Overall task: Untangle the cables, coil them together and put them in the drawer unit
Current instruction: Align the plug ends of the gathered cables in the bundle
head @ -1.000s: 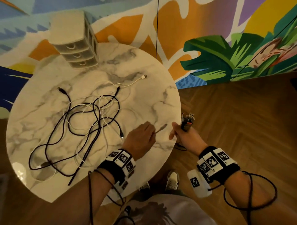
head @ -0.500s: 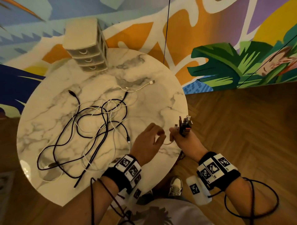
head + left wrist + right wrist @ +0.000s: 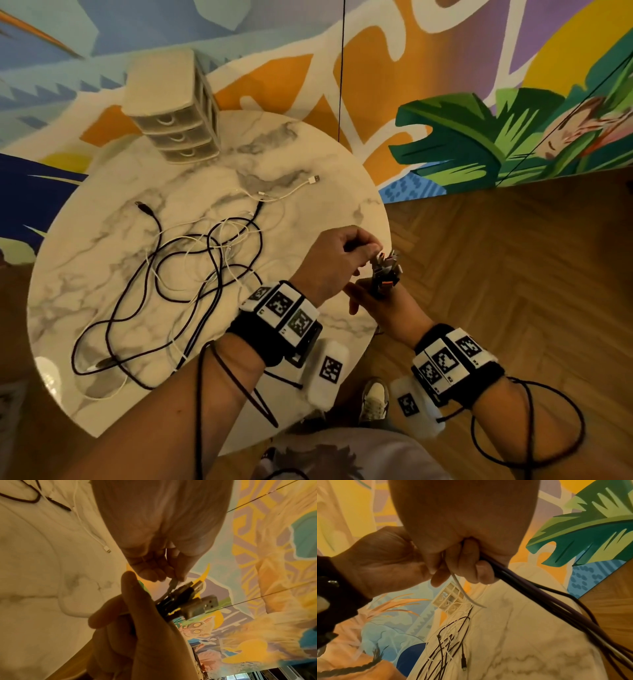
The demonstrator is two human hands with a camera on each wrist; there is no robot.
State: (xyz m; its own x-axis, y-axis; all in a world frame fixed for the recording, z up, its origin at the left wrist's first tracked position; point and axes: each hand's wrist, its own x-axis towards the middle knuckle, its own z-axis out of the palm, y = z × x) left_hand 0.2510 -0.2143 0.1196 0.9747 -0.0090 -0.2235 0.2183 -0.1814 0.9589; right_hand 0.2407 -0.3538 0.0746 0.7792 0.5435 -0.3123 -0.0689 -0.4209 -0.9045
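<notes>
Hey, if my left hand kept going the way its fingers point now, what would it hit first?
Probably the bunch of plugs held in your right hand; your left hand is nearly on them already. Depth is hard to judge.

Round marble table (image 3: 113, 281) under me, on a wood floor (image 3: 513, 274). Drawer unit (image 3: 174, 113) stands at its 12 o'clock edge. Tangle of black and white cables (image 3: 191, 267) sprawls from center toward 7 o'clock. One white plug (image 3: 313, 179) points toward 2 o'clock.
</notes>
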